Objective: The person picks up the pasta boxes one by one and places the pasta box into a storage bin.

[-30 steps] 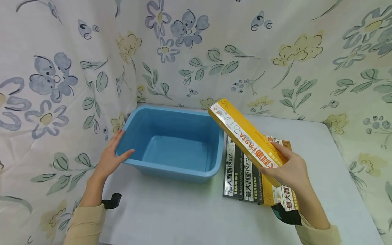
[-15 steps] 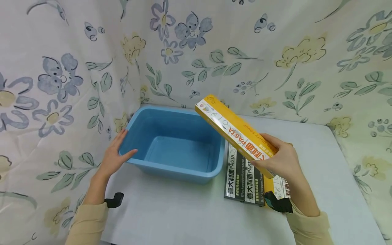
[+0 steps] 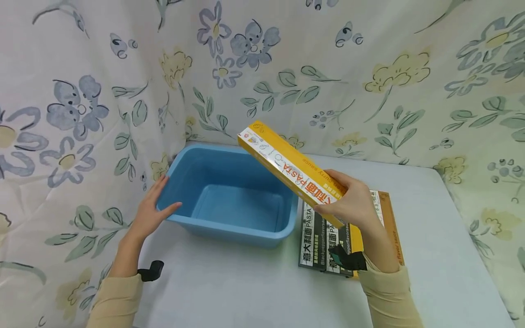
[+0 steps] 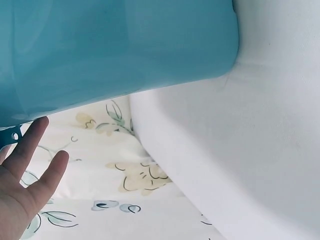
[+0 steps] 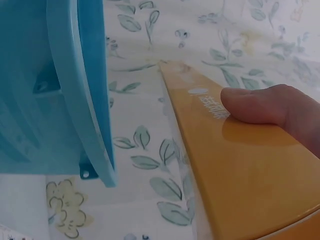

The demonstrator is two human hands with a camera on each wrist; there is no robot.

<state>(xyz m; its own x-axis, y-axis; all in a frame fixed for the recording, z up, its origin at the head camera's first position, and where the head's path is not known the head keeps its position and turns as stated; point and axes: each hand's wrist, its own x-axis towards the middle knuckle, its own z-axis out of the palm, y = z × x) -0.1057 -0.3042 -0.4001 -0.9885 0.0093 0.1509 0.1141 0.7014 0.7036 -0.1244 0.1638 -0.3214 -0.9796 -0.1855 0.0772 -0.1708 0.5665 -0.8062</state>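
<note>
My right hand (image 3: 348, 198) grips a yellow pasta box (image 3: 291, 168) near its lower end, thumb on one side and fingers on the other. The box is raised and tilted, its far end above the back rim of a blue basin (image 3: 229, 234). In the right wrist view, the thumb (image 5: 265, 105) presses the box's yellow face, beside the basin's outer wall. My left hand (image 3: 149, 212) touches the basin's left rim with spread, fairly straight fingers. The left wrist view shows one fingertip (image 4: 40, 122) against the rim. No contents show inside the basin.
Black pasta boxes (image 3: 313, 241) lie side by side right of the basin. Beside them are a yellow box (image 3: 357, 243) and a brown one (image 3: 391, 223), partly covered by my right forearm. The white table (image 3: 246, 287) meets a floral curtain (image 3: 295, 68) behind and at the sides.
My right hand has carried the yellow pasta box leftward, so its far end has moved from the basin's right corner to over its back rim. My left hand stays at the basin's left rim.
</note>
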